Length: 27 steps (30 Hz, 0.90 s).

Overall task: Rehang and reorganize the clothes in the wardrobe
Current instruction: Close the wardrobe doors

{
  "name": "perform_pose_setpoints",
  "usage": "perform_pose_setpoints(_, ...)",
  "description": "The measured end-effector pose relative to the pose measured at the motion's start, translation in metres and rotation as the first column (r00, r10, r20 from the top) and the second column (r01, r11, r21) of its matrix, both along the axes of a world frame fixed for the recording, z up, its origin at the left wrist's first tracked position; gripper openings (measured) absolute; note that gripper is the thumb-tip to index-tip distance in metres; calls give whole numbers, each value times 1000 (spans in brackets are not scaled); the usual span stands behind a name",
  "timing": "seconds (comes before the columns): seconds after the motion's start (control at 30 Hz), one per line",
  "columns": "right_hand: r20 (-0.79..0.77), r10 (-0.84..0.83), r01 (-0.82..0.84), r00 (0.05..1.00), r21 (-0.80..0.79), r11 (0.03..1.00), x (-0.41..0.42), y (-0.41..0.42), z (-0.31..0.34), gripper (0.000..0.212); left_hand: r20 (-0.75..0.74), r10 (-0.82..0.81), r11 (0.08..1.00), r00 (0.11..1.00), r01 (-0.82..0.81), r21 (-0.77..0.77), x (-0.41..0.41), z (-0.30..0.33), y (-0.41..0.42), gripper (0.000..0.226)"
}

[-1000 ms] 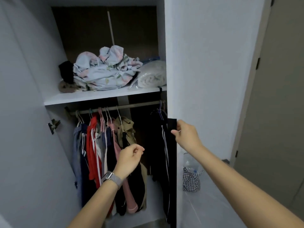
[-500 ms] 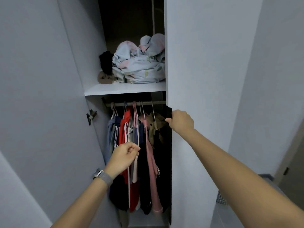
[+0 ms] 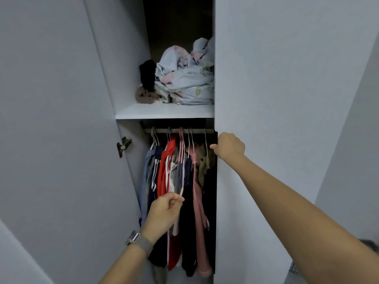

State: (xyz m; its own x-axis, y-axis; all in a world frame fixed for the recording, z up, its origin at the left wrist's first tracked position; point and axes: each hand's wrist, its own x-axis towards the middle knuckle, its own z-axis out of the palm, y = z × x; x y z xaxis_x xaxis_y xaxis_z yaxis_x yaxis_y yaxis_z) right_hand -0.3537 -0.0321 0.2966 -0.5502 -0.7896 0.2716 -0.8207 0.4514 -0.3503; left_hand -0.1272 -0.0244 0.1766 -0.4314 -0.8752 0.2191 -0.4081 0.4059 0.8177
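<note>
Fingers of right hand (image 3: 230, 147) curled on wardrobe door (image 3: 266, 99) edge, near rail (image 3: 180, 131). Left hand (image 3: 164, 214) loosely clenched, holding nothing, before hanging clothes (image 3: 178, 181).

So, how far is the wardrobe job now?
Done: many clothes hang on the metal rail. In hand: the right hand grips the white door's dark edge; the left hand holds nothing. Left: the crumpled pale floral bedding on the white shelf.
</note>
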Motion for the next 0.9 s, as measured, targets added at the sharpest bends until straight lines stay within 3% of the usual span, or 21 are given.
perform_pose_setpoints(0.23, -97, 57, -56, 994, 18, 998, -19, -22, -6, 35, -72, 192, 950, 979, -204, -238, 25, 31, -12, 18)
perform_pose_setpoints(0.37, -178, 55, -46, 983, 56, 997, -21, -26, -1, 34, -134, 370, 792, 919, -387, -472, 74, 52, -12, 15)
perform_pose_setpoints(0.43, -304, 80, -13, 949, 216, 976, -14, -27, 9, 18, -193, 480, 646, 856, -493, -582, 99, 59, -4, 13)
perform_pose_setpoints(0.5, -351, 166, -25, 922, 372, 928, 13, -31, 19, 21, -315, 607, 386, 729, -617, -685, 125, 65, 6, 21)
perform_pose_setpoints(0.57, -338, 311, -142, 888, 443, 885, 50, -36, 27, 20, -465, 653, 190, 598, -724, -663, 147, 72, 17, 31)
perform_pose_setpoints(0.6, -321, 403, -242, 857, 439, 865, 71, -39, 29, 18, -516, 655, 154, 552, -767, -623, 156, 75, 20, 37)
perform_pose_setpoints(0.67, -235, 585, -485, 777, 369, 793, 114, -44, 29, 23, -556, 660, 172, 505, -822, -543, 174, 77, 22, 48)
perform_pose_setpoints(0.77, -12, 731, -725, 682, 119, 679, 163, -48, 14, 28, -466, 700, 347, 541, -829, -439, 194, 75, 18, 47)
perform_pose_setpoints(0.83, -27, 723, -723, 690, 21, 691, 175, -50, 3, 30, -408, 699, 449, 587, -805, -387, 205, 75, 17, 34)
perform_pose_setpoints(0.9, -80, 674, -676, 734, 5, 737, 173, -52, -6, 31, -419, 691, 484, 589, -808, -337, 214, 78, 20, 21)
